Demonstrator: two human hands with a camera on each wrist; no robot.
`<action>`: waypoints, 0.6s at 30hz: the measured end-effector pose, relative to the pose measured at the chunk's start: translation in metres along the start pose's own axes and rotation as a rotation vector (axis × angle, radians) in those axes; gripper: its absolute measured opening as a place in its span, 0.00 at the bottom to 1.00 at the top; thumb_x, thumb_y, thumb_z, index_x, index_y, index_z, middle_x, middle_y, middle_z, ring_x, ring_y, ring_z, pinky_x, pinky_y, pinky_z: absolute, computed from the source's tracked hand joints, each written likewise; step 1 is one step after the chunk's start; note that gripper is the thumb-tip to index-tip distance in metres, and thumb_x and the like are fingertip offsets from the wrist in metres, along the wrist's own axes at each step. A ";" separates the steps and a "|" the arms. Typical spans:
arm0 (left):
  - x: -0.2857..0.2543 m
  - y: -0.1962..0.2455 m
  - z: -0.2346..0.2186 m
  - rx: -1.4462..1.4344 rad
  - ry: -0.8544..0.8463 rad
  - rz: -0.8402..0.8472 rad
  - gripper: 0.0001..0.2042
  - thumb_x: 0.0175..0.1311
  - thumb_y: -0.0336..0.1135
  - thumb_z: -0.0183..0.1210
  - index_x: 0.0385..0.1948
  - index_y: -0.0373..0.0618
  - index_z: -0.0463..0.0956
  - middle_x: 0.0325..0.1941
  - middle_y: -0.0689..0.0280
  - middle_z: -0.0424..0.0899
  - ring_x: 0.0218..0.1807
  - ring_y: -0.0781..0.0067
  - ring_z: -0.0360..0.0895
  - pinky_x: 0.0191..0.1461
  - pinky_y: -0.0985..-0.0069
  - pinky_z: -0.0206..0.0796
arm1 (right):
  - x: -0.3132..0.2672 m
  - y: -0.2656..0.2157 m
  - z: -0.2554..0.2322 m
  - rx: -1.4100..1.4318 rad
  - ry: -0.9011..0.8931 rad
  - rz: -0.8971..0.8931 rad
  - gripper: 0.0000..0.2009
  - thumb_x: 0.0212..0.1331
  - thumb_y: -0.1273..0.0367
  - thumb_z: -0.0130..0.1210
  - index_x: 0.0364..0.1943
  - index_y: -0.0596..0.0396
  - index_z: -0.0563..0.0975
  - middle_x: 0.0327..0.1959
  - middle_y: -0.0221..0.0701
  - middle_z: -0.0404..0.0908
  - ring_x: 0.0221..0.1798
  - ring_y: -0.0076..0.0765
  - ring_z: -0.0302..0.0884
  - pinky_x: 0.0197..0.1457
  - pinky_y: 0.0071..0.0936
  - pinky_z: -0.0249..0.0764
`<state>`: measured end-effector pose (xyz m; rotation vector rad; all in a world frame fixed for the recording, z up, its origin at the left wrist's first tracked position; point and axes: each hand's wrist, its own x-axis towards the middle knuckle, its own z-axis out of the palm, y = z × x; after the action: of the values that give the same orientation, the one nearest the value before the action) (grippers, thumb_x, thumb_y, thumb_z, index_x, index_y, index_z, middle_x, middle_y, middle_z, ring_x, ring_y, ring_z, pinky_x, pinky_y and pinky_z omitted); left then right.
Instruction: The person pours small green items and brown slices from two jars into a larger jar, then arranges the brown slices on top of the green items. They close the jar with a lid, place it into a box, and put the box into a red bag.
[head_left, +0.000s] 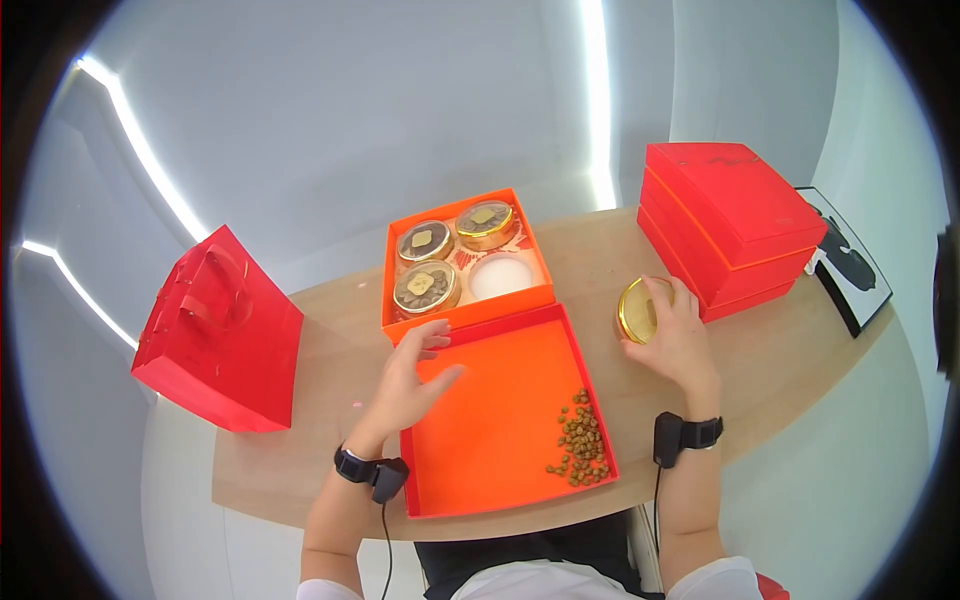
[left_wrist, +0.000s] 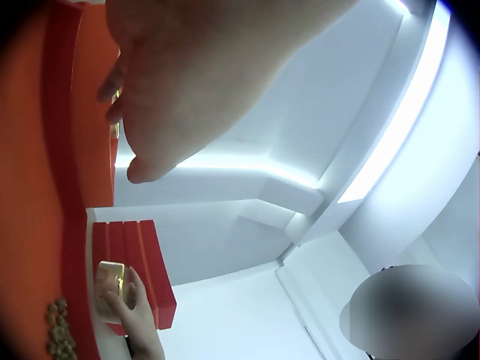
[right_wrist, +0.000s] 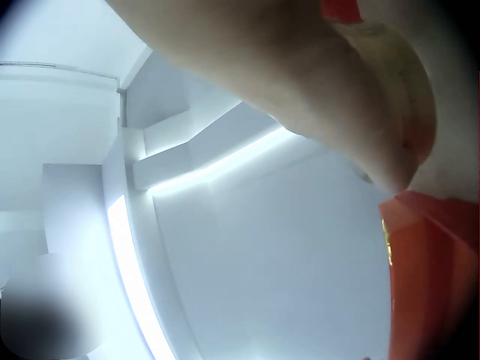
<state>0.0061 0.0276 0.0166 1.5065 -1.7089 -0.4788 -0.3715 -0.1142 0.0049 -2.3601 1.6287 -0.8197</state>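
My right hand point(head_left: 680, 340) grips a round tub with a gold rim point(head_left: 635, 312) on the right side of the table, thumb on its near side and fingers over the far side. My left hand point(head_left: 400, 385), fingers spread and slightly bent, hovers over the left edge of the orange tray point(head_left: 480, 420) and holds nothing. Small brownish-green pieces point(head_left: 582, 440) lie heaped in the tray's right corner. Behind it, an orange box point(head_left: 545, 292) holds three clear-topped round tubs point(head_left: 426, 287), beside a round white recess point(head_left: 500, 276).
A red paper bag point(head_left: 230, 350) stands at the table's left end. Stacked red boxes point(head_left: 730, 220) rise just beyond my right hand, with a framed picture point(head_left: 855, 270) leaning behind them. The wooden table point(head_left: 340, 310) has a curved front edge.
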 end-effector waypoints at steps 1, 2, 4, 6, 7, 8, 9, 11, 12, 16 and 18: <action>-0.001 -0.004 -0.003 -0.009 0.014 -0.015 0.32 0.69 0.30 0.72 0.73 0.38 0.69 0.71 0.53 0.80 0.69 0.58 0.82 0.71 0.61 0.76 | 0.001 0.006 0.005 -0.016 -0.036 0.012 0.47 0.48 0.57 0.77 0.77 0.46 0.71 0.77 0.51 0.66 0.77 0.65 0.66 0.76 0.55 0.73; -0.002 -0.008 -0.005 -0.023 0.014 -0.022 0.31 0.70 0.30 0.72 0.72 0.38 0.70 0.71 0.53 0.80 0.68 0.59 0.83 0.71 0.61 0.77 | 0.003 0.012 0.011 -0.033 -0.074 0.024 0.47 0.48 0.56 0.77 0.77 0.46 0.71 0.78 0.51 0.65 0.77 0.65 0.66 0.77 0.56 0.72; -0.004 -0.013 -0.007 -0.052 0.019 -0.038 0.30 0.70 0.30 0.71 0.72 0.38 0.71 0.70 0.54 0.81 0.67 0.60 0.84 0.69 0.62 0.78 | 0.005 0.021 0.027 -0.082 -0.107 0.043 0.48 0.48 0.54 0.77 0.78 0.45 0.71 0.79 0.52 0.64 0.78 0.66 0.65 0.78 0.57 0.71; -0.006 -0.013 -0.010 -0.050 0.014 -0.047 0.29 0.70 0.29 0.71 0.71 0.38 0.71 0.69 0.54 0.82 0.67 0.60 0.84 0.69 0.62 0.78 | 0.004 0.029 0.036 -0.101 -0.127 0.040 0.48 0.48 0.52 0.76 0.79 0.44 0.71 0.79 0.53 0.64 0.78 0.67 0.64 0.79 0.57 0.69; -0.006 -0.013 -0.011 -0.050 0.013 -0.051 0.28 0.71 0.29 0.70 0.71 0.39 0.72 0.69 0.54 0.82 0.66 0.61 0.84 0.69 0.63 0.78 | 0.005 0.031 0.036 -0.097 -0.131 0.028 0.48 0.48 0.51 0.76 0.79 0.44 0.70 0.80 0.53 0.64 0.78 0.67 0.64 0.80 0.57 0.69; -0.006 -0.012 -0.012 -0.052 0.017 -0.050 0.28 0.71 0.29 0.70 0.71 0.39 0.72 0.68 0.55 0.83 0.66 0.61 0.84 0.69 0.63 0.78 | 0.006 0.032 0.035 -0.094 -0.134 0.013 0.48 0.49 0.51 0.76 0.79 0.43 0.70 0.80 0.54 0.63 0.78 0.67 0.64 0.80 0.57 0.69; -0.006 -0.012 -0.011 -0.053 0.021 -0.050 0.28 0.71 0.29 0.70 0.71 0.39 0.72 0.68 0.55 0.83 0.66 0.61 0.84 0.69 0.63 0.77 | 0.006 0.033 0.035 -0.093 -0.137 0.012 0.48 0.49 0.51 0.76 0.79 0.43 0.70 0.80 0.54 0.63 0.79 0.67 0.64 0.80 0.57 0.69; -0.009 -0.012 -0.011 -0.046 0.020 -0.050 0.27 0.71 0.29 0.70 0.70 0.39 0.73 0.67 0.55 0.84 0.66 0.61 0.84 0.69 0.63 0.77 | 0.003 0.028 0.032 -0.088 -0.148 0.012 0.48 0.49 0.51 0.76 0.79 0.43 0.70 0.80 0.54 0.63 0.79 0.67 0.64 0.80 0.56 0.70; -0.009 -0.012 -0.012 -0.039 0.018 -0.047 0.27 0.71 0.29 0.70 0.71 0.39 0.73 0.67 0.55 0.84 0.65 0.61 0.84 0.69 0.62 0.77 | 0.003 0.024 0.030 -0.080 -0.173 0.015 0.48 0.49 0.51 0.76 0.79 0.43 0.70 0.80 0.54 0.63 0.79 0.67 0.64 0.79 0.56 0.70; -0.008 -0.008 -0.011 -0.044 0.008 -0.060 0.27 0.71 0.30 0.69 0.70 0.40 0.73 0.67 0.56 0.84 0.64 0.61 0.85 0.69 0.62 0.77 | 0.004 0.009 0.029 -0.054 -0.217 0.022 0.48 0.49 0.50 0.76 0.79 0.44 0.71 0.81 0.54 0.62 0.79 0.67 0.64 0.79 0.55 0.72; -0.008 -0.008 -0.009 -0.057 0.013 -0.055 0.26 0.71 0.30 0.69 0.70 0.40 0.73 0.67 0.57 0.84 0.64 0.61 0.85 0.69 0.62 0.77 | 0.005 0.007 0.030 -0.051 -0.218 0.019 0.48 0.49 0.51 0.76 0.79 0.44 0.71 0.81 0.54 0.62 0.79 0.67 0.64 0.79 0.55 0.72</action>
<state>0.0180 0.0358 0.0137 1.5163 -1.6339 -0.5407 -0.3605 -0.1262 -0.0215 -2.3672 1.5968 -0.5015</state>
